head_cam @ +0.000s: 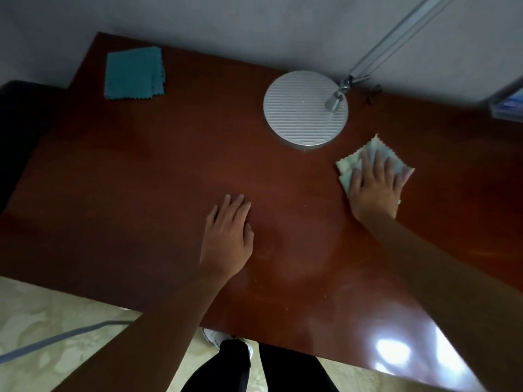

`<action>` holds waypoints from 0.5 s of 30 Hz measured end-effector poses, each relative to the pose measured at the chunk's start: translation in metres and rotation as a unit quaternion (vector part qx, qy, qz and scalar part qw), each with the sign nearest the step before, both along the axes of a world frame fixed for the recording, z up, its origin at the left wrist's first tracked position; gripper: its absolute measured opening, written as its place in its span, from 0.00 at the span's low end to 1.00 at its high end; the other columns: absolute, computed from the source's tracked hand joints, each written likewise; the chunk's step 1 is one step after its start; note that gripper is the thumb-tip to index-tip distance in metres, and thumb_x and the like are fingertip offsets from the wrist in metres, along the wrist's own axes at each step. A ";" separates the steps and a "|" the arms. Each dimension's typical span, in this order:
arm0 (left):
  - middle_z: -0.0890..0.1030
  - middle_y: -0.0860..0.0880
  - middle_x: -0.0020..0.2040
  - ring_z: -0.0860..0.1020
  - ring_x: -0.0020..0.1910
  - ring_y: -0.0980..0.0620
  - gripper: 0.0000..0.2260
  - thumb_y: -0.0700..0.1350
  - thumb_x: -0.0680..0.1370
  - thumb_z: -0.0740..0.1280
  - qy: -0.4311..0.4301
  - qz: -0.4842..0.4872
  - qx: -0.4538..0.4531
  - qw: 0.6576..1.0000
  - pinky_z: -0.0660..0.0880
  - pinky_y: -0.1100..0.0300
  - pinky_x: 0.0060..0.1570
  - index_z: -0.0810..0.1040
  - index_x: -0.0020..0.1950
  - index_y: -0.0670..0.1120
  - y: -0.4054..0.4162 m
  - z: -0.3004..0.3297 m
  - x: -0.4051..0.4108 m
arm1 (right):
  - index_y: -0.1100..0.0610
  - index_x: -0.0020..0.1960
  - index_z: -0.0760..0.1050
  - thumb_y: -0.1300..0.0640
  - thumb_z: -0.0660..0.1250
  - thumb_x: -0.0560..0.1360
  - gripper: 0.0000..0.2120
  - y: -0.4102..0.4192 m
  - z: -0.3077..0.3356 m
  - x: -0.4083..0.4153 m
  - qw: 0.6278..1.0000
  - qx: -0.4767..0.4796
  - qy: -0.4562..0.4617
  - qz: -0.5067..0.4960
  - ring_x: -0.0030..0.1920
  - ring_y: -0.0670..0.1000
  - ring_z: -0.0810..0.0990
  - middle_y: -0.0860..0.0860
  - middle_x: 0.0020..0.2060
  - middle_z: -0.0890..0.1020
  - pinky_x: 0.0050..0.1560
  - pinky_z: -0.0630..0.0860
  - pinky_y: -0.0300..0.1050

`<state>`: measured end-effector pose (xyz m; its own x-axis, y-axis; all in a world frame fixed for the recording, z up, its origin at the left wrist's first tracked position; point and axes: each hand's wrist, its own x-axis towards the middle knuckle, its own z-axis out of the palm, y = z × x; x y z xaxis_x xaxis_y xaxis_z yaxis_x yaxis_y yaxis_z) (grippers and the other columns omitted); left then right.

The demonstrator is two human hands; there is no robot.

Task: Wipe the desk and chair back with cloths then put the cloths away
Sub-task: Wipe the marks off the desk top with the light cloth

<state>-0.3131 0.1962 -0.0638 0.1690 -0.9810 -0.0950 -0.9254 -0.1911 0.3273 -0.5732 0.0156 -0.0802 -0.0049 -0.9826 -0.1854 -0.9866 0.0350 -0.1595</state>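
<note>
Head view looks down on a glossy reddish-brown wooden desk [141, 179] set against a grey wall. Right hand [373, 185] lies palm-down, fingers extended and slightly spread, pressing flat on a folded pale green cloth with zigzag edges [346, 165]; nothing is pinched, and the cloth sits on the desk surface just beside a round, ribbed silver lamp base [302, 108]. Left hand [227, 236] rests flat on bare wood near the desk's middle, fingers together and extended, holding nothing. A folded teal cloth with zigzag edges [133, 73] lies at the far left corner, well apart from both hands. A silver lamp arm [396, 35] rises from the base toward the upper right. Below the near desk edge, dark trousers [254, 369] and a white shoe [210, 336] show over a pale patterned floor [42, 321]. A bright glare marks the desk's near right corner.
</note>
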 end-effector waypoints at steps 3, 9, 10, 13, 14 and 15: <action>0.68 0.46 0.76 0.61 0.77 0.45 0.21 0.44 0.80 0.62 -0.004 0.014 0.021 1.000 0.59 0.45 0.75 0.70 0.73 0.44 0.004 0.002 0.007 | 0.46 0.80 0.46 0.42 0.40 0.82 0.27 -0.010 -0.001 0.005 1.000 -0.003 -0.007 -0.017 0.80 0.56 0.45 0.52 0.80 0.50 0.77 0.41 0.63; 0.67 0.47 0.76 0.61 0.78 0.46 0.23 0.43 0.80 0.62 0.013 0.034 0.041 0.998 0.57 0.47 0.76 0.68 0.76 0.45 0.004 0.012 0.008 | 0.52 0.80 0.54 0.47 0.46 0.84 0.26 0.093 0.005 0.067 0.982 -0.027 0.015 0.187 0.79 0.62 0.52 0.55 0.79 0.57 0.74 0.50 0.69; 0.65 0.48 0.77 0.59 0.78 0.47 0.24 0.44 0.80 0.62 0.016 0.039 0.053 0.998 0.55 0.48 0.77 0.66 0.77 0.46 0.003 0.014 0.007 | 0.52 0.80 0.54 0.47 0.45 0.84 0.26 0.118 0.003 0.077 0.970 -0.018 0.006 0.241 0.79 0.61 0.50 0.55 0.79 0.55 0.74 0.52 0.69; 0.59 0.50 0.80 0.53 0.80 0.50 0.25 0.47 0.82 0.58 0.024 0.036 0.085 0.995 0.52 0.49 0.78 0.60 0.79 0.49 0.003 0.017 0.005 | 0.52 0.80 0.52 0.46 0.42 0.84 0.26 0.170 -0.004 0.083 0.931 0.006 -0.015 0.365 0.80 0.59 0.46 0.53 0.80 0.53 0.76 0.52 0.65; 0.59 0.50 0.80 0.53 0.80 0.50 0.25 0.47 0.82 0.58 0.026 0.033 0.089 0.995 0.53 0.50 0.77 0.59 0.80 0.49 0.003 0.018 0.006 | 0.51 0.80 0.52 0.45 0.42 0.84 0.26 0.166 -0.003 0.080 0.918 0.009 -0.017 0.396 0.80 0.57 0.45 0.52 0.80 0.53 0.76 0.50 0.64; 0.60 0.50 0.79 0.54 0.80 0.50 0.25 0.47 0.82 0.58 0.028 0.027 0.089 0.995 0.54 0.50 0.77 0.59 0.79 0.49 0.004 0.020 0.008 | 0.51 0.80 0.51 0.45 0.43 0.84 0.26 0.156 -0.003 0.078 0.907 0.011 -0.016 0.422 0.80 0.56 0.45 0.51 0.80 0.52 0.77 0.49 0.63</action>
<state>-0.3053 0.2003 -0.0435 0.2111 -0.9375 -0.2768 -0.8934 -0.2999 0.3344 -0.4954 0.1718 -0.0833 0.7521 -0.6305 -0.1919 -0.6589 -0.7257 -0.1979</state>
